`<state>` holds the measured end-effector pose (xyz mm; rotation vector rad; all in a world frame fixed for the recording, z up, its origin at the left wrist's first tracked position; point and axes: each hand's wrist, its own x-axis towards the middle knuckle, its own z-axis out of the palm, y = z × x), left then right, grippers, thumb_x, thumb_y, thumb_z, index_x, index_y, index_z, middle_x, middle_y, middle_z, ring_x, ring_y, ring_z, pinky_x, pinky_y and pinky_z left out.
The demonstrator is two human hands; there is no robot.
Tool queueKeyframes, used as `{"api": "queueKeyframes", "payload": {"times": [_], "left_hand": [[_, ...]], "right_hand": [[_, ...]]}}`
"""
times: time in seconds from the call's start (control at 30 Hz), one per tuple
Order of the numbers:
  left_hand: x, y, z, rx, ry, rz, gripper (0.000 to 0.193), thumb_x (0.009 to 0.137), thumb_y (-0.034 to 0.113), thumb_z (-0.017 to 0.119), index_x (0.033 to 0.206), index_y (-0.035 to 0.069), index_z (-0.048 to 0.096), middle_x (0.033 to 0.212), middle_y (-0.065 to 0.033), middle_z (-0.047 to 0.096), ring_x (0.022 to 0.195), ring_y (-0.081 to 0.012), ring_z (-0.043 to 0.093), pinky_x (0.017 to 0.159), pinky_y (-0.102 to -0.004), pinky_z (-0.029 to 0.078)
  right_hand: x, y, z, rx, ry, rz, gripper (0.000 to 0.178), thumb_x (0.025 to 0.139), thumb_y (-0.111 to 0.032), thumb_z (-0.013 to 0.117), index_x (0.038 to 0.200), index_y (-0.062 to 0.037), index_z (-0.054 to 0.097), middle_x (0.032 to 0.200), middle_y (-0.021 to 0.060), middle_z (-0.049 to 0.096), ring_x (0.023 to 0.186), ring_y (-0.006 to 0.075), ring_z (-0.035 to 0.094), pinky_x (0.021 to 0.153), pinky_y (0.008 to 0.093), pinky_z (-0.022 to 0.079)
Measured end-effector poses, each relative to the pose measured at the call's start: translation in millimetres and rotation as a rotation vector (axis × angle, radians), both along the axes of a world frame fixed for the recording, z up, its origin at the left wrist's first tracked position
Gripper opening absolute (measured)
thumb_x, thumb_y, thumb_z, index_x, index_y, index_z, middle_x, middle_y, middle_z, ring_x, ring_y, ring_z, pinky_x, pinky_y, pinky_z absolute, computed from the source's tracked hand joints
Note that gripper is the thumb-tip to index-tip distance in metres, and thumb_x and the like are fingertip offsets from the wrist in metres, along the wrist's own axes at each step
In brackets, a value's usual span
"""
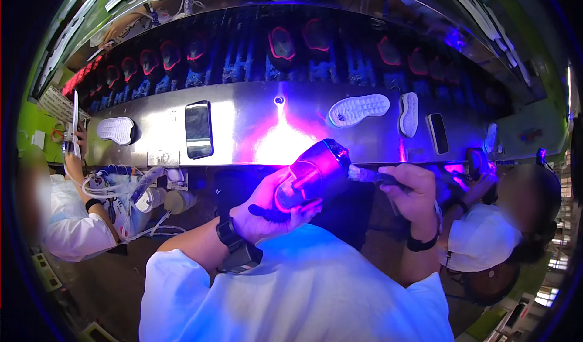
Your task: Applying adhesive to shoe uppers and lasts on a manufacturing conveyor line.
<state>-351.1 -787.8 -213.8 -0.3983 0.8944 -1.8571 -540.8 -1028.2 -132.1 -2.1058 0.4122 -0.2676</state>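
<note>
My left hand [260, 203] is wrapped around a dark shoe upper [320, 167] in front of my chest, just off the near edge of the metal table. Red and purple light falls on the upper, and a glowing line runs along its side. In my right hand [415, 190] is a brush [366, 174], its handle pinched between thumb and fingers. The pale bristles point left and sit at or very near the end of the upper; I cannot tell whether they touch.
White shoe soles [359, 110] [409, 115] [116, 130] and two phones [198, 129] [438, 133] lie on the metal table [234, 108]. Beyond it, a dark conveyor [240, 56] carries several red-outlined uppers [281, 42]. Co-workers sit left [82, 232] and right [486, 232]; white cups [178, 201] stand left.
</note>
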Motion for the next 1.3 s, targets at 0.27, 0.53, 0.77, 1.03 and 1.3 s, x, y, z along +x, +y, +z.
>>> {"api": "queueKeyframes", "payload": {"times": [0.27, 0.53, 0.77, 1.03, 1.3], "left_hand": [[0, 10, -9, -0.083, -0.090, 0.053, 0.061, 0.097, 0.050, 0.054, 0.137, 0.005, 0.047, 0.124, -0.0226, 0.060, 0.101, -0.0333, 0.067, 0.068, -0.0360, 0.061], [126, -25, -12, -0.063, -1.597, 0.174, 0.050, 0.091, 0.011, 0.065, 0.137, 0.002, 0.050, 0.119, -0.0071, 0.065, 0.102, -0.0154, 0.065, 0.086, -0.0321, 0.054], [343, -106, -32, 0.767, -2.847, -0.887, 0.056, 0.072, 0.043, 0.076, 0.106, 0.000, 0.072, 0.110, -0.0201, 0.071, 0.104, -0.0320, 0.070, 0.089, -0.0385, 0.056], [402, -163, -131, 0.916, -3.252, -0.517, 0.051, 0.093, 0.045, 0.051, 0.127, 0.009, 0.062, 0.125, -0.0163, 0.066, 0.111, -0.0324, 0.065, 0.097, -0.0431, 0.050], [323, -269, -166, 0.804, -3.233, -0.849, 0.049, 0.091, 0.040, 0.049, 0.126, 0.008, 0.063, 0.124, -0.0153, 0.066, 0.117, -0.0363, 0.062, 0.102, -0.0456, 0.046]], "right_hand": [[-28, 37, -87, 0.170, -0.030, -0.071, 0.037, 0.073, -0.006, 0.081, 0.109, -0.0015, 0.074, 0.086, 0.0090, 0.070, 0.074, 0.0185, 0.065, 0.071, 0.0298, 0.051], [30, 63, -75, 0.217, 0.106, -0.162, 0.036, 0.086, -0.007, 0.073, 0.121, 0.0015, 0.067, 0.088, 0.0091, 0.070, 0.077, 0.0136, 0.064, 0.072, 0.0295, 0.052], [-16, 19, -97, 0.455, 0.161, -0.496, 0.050, 0.094, -0.005, 0.064, 0.142, -0.0003, 0.050, 0.090, 0.0039, 0.066, 0.062, 0.0032, 0.051, 0.052, 0.0188, 0.039], [-71, 8, -123, 0.344, 0.148, -0.799, 0.048, 0.096, -0.003, 0.058, 0.143, -0.0008, 0.048, 0.077, 0.0003, 0.059, 0.053, 0.0010, 0.041, 0.043, 0.0179, 0.028], [-45, -8, -157, 0.465, 0.175, -0.761, 0.047, 0.095, -0.008, 0.062, 0.140, -0.0031, 0.052, 0.083, -0.0008, 0.063, 0.054, 0.0007, 0.043, 0.046, 0.0170, 0.032]]}}
